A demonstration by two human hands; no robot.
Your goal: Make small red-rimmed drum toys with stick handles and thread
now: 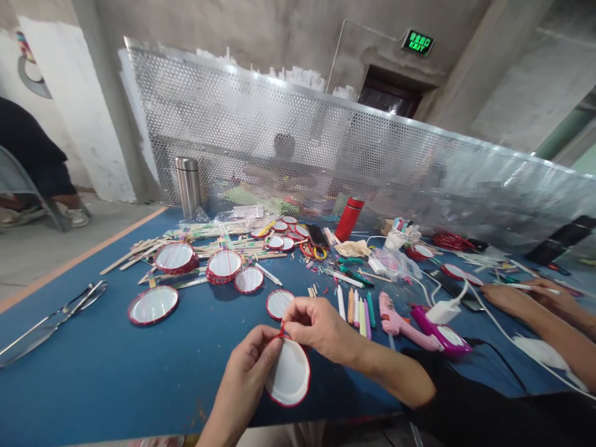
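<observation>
Near the front edge of the blue table, a round white disc (289, 374) with a red rim is held up by its top edge. My left hand (251, 369) pinches that edge from the left, thumb on the disc's face. My right hand (321, 326) is closed in a pinch on a thin red cord (282, 330) at the top of the rim. Just behind my fingers lies another red-rimmed disc (279, 304), partly covered by my right hand. Whether the cord is tied there is too small to tell.
Red-rimmed discs (153, 305) and wooden sticks (133, 256) spread over the left and back. Markers (356, 308), a pink glue gun (395, 320) and a purple power strip (442, 332) lie right. A red bottle (349, 219) and steel flask (189, 186) stand behind. A co-worker's hands (526, 298) work far right.
</observation>
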